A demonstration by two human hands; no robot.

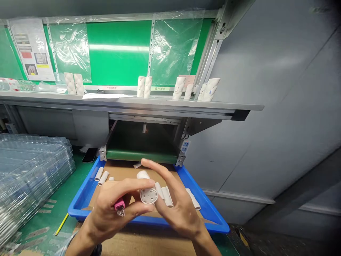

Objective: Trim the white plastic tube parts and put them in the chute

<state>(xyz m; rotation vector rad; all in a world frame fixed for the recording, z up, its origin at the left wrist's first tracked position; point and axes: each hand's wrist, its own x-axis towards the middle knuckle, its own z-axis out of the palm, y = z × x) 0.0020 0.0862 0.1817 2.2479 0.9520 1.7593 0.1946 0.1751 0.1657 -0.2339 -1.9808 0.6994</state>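
Note:
My left hand [106,213] pinches a white cylinder [148,196] between thumb and forefinger. The round end facing me is pierced by several small holes. A pink object [119,204] with a clear tip is tucked inside the same hand; its kind is not clear. Beside the cylinder, my right hand [179,204] has its fingers spread, the forefinger stretched up and the thumb close to the cylinder's right edge; whether it touches cannot be made out. Below both hands lies a blue tray [82,195] lined with cardboard, where several white tubes [166,196] rest.
A green conveyor belt [141,154] ends at the tray's far side, with a small white tube [144,128] on it. Clear plastic trays [34,170] are stacked left, near a phone [90,155] and a yellow stick [61,224]. White cylinders [179,88] stand on the shelf [160,105] above.

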